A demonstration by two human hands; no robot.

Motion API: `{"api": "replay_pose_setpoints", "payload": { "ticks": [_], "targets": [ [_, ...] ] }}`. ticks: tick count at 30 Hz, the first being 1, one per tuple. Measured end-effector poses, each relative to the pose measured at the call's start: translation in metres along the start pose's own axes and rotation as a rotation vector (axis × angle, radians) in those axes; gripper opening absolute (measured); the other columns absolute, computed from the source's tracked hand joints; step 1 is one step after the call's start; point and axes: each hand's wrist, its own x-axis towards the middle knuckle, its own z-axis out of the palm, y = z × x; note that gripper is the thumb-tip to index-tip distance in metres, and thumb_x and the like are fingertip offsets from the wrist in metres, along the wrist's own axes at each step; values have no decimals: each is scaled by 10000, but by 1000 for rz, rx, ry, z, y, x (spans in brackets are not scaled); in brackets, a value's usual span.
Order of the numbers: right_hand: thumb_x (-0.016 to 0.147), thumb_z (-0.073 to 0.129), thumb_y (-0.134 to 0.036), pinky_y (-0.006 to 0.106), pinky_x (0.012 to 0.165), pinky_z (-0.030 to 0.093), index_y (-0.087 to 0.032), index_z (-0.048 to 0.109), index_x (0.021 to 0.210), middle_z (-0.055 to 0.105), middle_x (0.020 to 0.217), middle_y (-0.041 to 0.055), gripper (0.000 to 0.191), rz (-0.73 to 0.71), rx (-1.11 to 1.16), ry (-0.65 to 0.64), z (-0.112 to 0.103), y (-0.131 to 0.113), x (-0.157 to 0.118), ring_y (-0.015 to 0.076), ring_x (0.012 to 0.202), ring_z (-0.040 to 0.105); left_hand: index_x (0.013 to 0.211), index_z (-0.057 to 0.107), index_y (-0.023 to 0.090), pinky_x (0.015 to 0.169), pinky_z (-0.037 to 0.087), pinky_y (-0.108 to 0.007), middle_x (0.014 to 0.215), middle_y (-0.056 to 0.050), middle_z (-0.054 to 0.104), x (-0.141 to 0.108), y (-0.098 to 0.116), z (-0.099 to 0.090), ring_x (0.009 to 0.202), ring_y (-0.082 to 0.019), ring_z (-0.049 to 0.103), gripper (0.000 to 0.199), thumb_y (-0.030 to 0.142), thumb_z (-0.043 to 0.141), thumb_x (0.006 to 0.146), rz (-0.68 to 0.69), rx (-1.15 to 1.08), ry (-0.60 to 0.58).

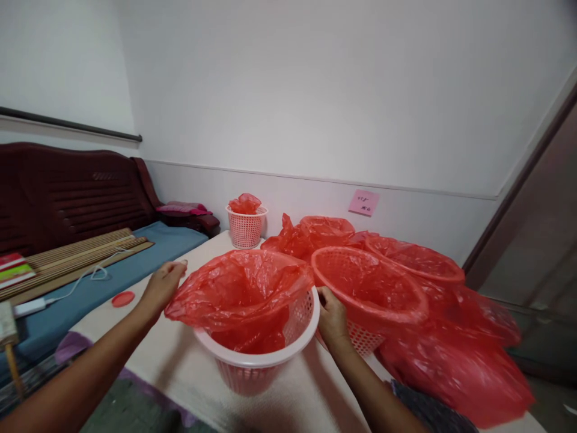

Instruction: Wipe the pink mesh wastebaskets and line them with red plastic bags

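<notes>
A pale pink plastic basket with a white rim and perforated sides stands in front of me on the table. A thin red plastic bag lies loosely over its opening, part of it hanging down inside and its left edge spreading past the rim. My left hand, fingers closed, is at the bag's left edge; the exact pinch is partly hidden. On the right side, my right hand has its fingers closed at the basket's rim, close to a darker pink basket lined with red plastic.
More bag-lined baskets and loose red bags crowd the right of the table. A small pink basket holding crumpled red plastic stands at the back by the wall. A red round lid lies left. Beyond is a wooden sofa; a pink note hangs on the wall.
</notes>
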Motion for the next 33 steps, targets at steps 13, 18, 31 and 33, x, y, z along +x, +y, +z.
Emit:
{"api": "replay_pose_setpoints", "payload": {
  "ticks": [13, 18, 31, 33],
  "targets": [
    [855, 482, -348, 362, 709, 484, -176, 614, 884, 689, 834, 77, 219, -103, -140, 33, -15, -14, -20, 227, 752, 628, 1007, 625, 160, 869, 487, -514, 999, -111, 691, -131, 19, 77, 970, -321, 621, 379, 491, 591, 827, 846, 983, -456],
    [835, 409, -195, 455, 862, 488, -155, 570, 1172, 662, 1067, 136, 376, -239, -210, 90, -30, -11, -18, 262, 966, 627, 883, 611, 191, 675, 512, -417, 863, -67, 682, -136, 1, 72, 781, -276, 640, 376, 561, 583, 818, 1097, 1048, -456],
    [914, 463, -259, 426, 897, 511, -257, 567, 1248, 655, 1163, 93, 349, -360, -281, -130, -16, -32, 2, 256, 1055, 623, 915, 590, 183, 544, 510, -354, 785, -50, 666, -126, -12, 60, 674, -227, 650, 343, 519, 547, 859, 1284, 853, -435],
    [911, 462, -269, 444, 874, 513, -210, 588, 1190, 668, 1102, 118, 312, -340, -282, -103, -14, -29, 1, 267, 1002, 637, 942, 591, 174, 572, 522, -368, 812, -66, 666, -127, -10, 61, 703, -234, 648, 355, 517, 544, 862, 1239, 825, -455]
  ]
}}
